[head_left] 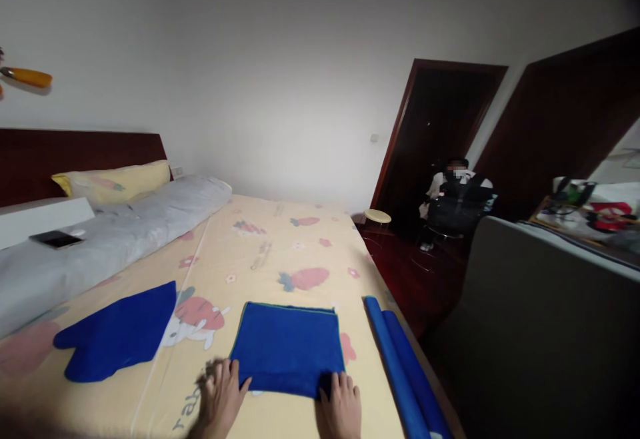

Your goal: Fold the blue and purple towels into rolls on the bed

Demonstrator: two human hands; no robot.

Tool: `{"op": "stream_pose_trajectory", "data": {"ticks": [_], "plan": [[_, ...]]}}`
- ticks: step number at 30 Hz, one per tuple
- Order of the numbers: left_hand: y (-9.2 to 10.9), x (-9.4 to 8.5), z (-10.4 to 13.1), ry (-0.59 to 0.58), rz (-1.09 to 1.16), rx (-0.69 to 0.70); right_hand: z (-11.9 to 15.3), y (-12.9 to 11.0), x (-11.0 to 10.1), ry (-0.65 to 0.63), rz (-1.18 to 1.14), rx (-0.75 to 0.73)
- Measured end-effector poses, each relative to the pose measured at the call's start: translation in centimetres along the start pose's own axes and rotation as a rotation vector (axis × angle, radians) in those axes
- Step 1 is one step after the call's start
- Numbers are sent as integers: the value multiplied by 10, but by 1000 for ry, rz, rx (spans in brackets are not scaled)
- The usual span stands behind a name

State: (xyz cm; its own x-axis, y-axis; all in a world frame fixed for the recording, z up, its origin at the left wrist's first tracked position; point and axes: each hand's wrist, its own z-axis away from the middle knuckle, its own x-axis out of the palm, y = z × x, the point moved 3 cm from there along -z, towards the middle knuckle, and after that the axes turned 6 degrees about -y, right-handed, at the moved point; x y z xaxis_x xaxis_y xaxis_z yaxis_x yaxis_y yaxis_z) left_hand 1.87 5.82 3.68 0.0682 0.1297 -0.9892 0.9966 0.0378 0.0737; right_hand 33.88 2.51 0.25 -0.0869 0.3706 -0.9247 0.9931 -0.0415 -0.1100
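A blue cloth with a thin green edge [290,346] lies flat as a near rectangle on the patterned bed sheet [250,252]. My left hand [224,389] rests at its near left corner, with the fingertips on the edge and the thumb apart. At the near right corner is my right hand [341,399], its fingers bent over the cloth's edge and its thumb beside them. To the left lies another blue cloth [120,332], unevenly spread. Two long blue rolls [395,366] lie side by side along the bed's right edge.
A grey cover [175,212], a pillow [120,182] and a phone [57,239] are at the back left. Beyond the bed's right side are a round stool [377,216], a seated person [455,192] and a dark panel [545,326] before a cluttered table.
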Motion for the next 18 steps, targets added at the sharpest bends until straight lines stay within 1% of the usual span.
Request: {"op": "stream_pose_trajectory", "data": {"ticks": [2, 4, 6, 8, 9, 11, 13, 15, 16, 17, 18], "plan": [[15, 16, 0, -26, 54, 109, 0, -15, 7, 34, -31, -120], [31, 32, 2, -62, 152, 281, 1, -33, 12, 54, -104, -263], [42, 41, 5, -72, 247, 419, 3, -47, 16, 45, -177, -353], [44, 43, 7, -41, 293, 530, 4, -49, 18, 47, -215, -378], [40, 41, 9, -18, 293, 588, 6, -45, 19, 63, -214, -387], [26, 36, 11, 38, 248, 687, 10, -29, 21, 122, -180, -432], [5, 32, 12, 90, 169, 704, 16, -9, 22, 202, -127, -473], [-13, 32, 11, 129, 99, 629, 20, 5, 23, 273, -92, -457], [-17, 33, 10, 140, 80, 578, 20, 7, 23, 298, -87, -423], [-17, 33, 9, 147, 75, 527, 20, 4, 22, 310, -94, -385], [-13, 32, 8, 148, 86, 481, 18, -4, 20, 305, -115, -358]]}}
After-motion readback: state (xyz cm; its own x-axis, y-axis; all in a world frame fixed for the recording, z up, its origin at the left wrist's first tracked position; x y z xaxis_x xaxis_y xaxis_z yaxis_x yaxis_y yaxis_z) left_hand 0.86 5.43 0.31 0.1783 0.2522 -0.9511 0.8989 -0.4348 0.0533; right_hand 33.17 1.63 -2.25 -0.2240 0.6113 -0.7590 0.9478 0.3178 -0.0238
